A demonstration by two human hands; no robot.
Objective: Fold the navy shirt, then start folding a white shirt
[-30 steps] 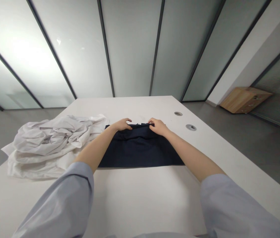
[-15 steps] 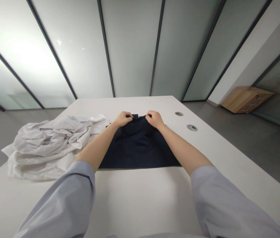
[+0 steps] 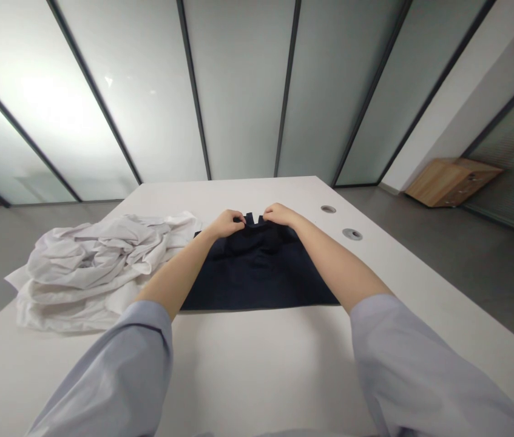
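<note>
A dark navy cloth garment (image 3: 261, 279) lies spread on the white table (image 3: 257, 358) in front of me, its exact kind unclear. Its far edge is pinched by my left hand (image 3: 228, 223), with thumb and fingers closed on the fabric. A short way to the right, my right hand (image 3: 280, 213) grips the same edge, also closed. Between the two hands, short dark strap-like ends (image 3: 250, 218) stick up from the edge. Shallow folds run across the cloth just below my fingers. Both forearms cover parts of its sides.
To the left, a loose heap of white cloth (image 3: 97, 261) sits close to my left forearm. Two round grommets (image 3: 352, 234) are set in the tabletop at right. Frosted glass panels (image 3: 243, 91) rise behind the table, and a wooden cabinet (image 3: 452, 182) stands on the floor at far right.
My right hand has shifted slightly left, towards my left hand. The strap-like ends between the hands now show more clearly. The white heap has stayed put.
</note>
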